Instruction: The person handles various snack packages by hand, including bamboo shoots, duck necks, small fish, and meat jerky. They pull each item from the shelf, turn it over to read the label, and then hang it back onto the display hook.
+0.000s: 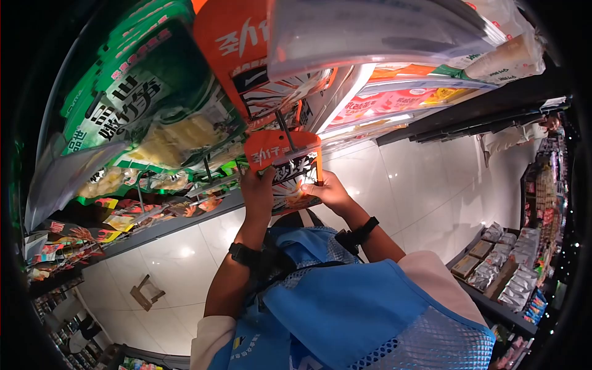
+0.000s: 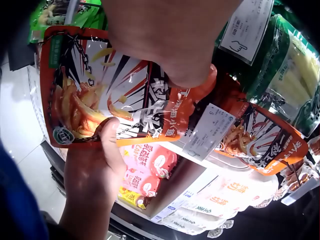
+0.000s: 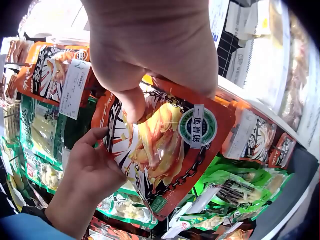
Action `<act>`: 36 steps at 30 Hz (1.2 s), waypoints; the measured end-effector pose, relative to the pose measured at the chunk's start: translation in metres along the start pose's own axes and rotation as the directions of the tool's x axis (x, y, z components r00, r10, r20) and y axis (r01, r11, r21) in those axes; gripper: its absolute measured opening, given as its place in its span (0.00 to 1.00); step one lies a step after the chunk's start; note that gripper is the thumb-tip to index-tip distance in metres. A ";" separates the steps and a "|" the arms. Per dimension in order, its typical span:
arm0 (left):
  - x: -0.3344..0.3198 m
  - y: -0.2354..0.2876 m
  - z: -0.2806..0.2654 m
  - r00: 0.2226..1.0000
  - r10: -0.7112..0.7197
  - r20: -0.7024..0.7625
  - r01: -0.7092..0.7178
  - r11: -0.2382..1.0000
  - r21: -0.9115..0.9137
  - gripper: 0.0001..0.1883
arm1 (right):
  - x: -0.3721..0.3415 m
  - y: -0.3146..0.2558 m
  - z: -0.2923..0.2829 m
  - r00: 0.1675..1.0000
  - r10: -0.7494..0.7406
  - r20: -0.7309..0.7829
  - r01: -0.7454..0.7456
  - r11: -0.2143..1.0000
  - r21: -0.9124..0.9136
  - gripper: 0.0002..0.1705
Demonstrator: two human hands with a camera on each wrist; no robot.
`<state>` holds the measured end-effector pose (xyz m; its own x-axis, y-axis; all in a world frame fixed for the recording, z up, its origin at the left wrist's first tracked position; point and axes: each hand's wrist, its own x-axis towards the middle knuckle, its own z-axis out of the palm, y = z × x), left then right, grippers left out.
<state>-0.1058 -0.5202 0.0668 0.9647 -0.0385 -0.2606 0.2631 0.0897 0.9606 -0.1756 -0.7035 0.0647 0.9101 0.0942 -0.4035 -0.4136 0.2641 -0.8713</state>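
Both hands hold an orange snack packet (image 1: 296, 161) with a black-and-white burst design and a picture of yellow-orange strips of food. My left hand (image 1: 258, 190) grips its left edge near the top. On the opposite edge my right hand (image 1: 332, 193) pinches the packet, thumb lying flat on the printed front (image 3: 165, 145) and fingers behind. A metal display hook (image 1: 285, 131) overlaps the packet's top in the head view. In the left wrist view a matching orange packet (image 2: 262, 135) hangs close by, partly behind a white price tag (image 2: 209, 131).
Green packets (image 1: 154, 92) hang at the left of the rack, with more bags on hooks below. Pink bags (image 1: 385, 102) fill a shelf on the right. Clear plastic panels (image 1: 376, 37) jut out above. Across the tiled floor (image 1: 419, 185) stand other stocked shelves and a small wooden stool (image 1: 147, 292).
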 end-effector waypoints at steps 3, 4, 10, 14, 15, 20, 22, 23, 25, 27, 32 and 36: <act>-0.005 0.007 0.004 0.999 0.045 -0.013 -0.045 0.999 0.010 0.11 | -0.004 -0.002 -0.001 0.999 -0.040 -0.004 0.040 0.999 0.014 0.10; -0.003 0.008 0.004 0.998 0.056 0.000 -0.056 0.998 0.042 0.11 | -0.004 -0.006 0.001 0.999 -0.041 -0.004 0.041 0.999 0.000 0.13; 0.022 -0.004 0.006 0.999 0.045 0.014 -0.046 0.997 0.069 0.13 | 0.014 -0.001 -0.008 0.995 -0.093 -0.027 0.090 0.991 -0.101 0.13; 0.033 0.005 0.006 0.997 0.058 0.058 -0.059 0.998 0.027 0.14 | 0.024 -0.005 -0.004 0.989 -0.135 -0.060 0.130 0.988 -0.085 0.12; 0.034 0.010 0.007 0.996 0.043 0.081 -0.041 0.999 -0.025 0.14 | 0.027 -0.007 -0.002 0.987 -0.144 -0.074 0.137 0.987 -0.088 0.11; 0.069 -0.010 -0.013 0.979 0.051 0.196 -0.099 0.965 0.242 0.15 | 0.061 -0.004 -0.011 0.934 -0.255 -0.248 0.194 0.950 -0.245 0.13; 0.054 -0.002 -0.021 0.970 0.052 0.238 -0.080 0.991 0.111 0.16 | 0.064 -0.004 -0.014 0.876 -0.282 -0.391 0.103 0.902 -0.418 0.13; 0.049 -0.010 -0.032 0.969 0.055 0.239 -0.081 0.991 0.102 0.17 | 0.064 -0.001 -0.016 0.824 -0.306 -0.476 0.017 0.854 -0.520 0.12; 0.039 -0.020 -0.066 0.965 0.047 0.258 -0.073 0.993 0.091 0.19 | 0.055 0.020 -0.019 0.705 -0.454 -0.545 0.076 0.812 -0.579 0.12; 0.017 0.003 -0.108 0.901 -0.111 0.419 0.014 0.973 0.228 0.18 | 0.040 0.046 -0.026 0.651 -0.467 -0.598 0.066 0.820 -0.568 0.13; -0.010 -0.019 -0.248 0.842 -0.336 0.422 0.329 0.940 0.091 0.15 | -0.047 0.168 -0.026 0.778 -0.014 -0.628 -0.182 0.952 -0.247 0.12; -0.031 -0.091 -0.393 0.858 -0.506 0.085 0.512 0.857 -0.063 0.14 | -0.145 0.285 0.022 0.669 0.292 -0.683 -0.362 0.931 0.043 0.15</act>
<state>-0.1544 -0.1361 -0.0504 0.6936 -0.1625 -0.7018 0.7199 0.1203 0.6836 -0.4249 -0.6206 -0.1186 0.4716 -0.5157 -0.7153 -0.7138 0.2530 -0.6530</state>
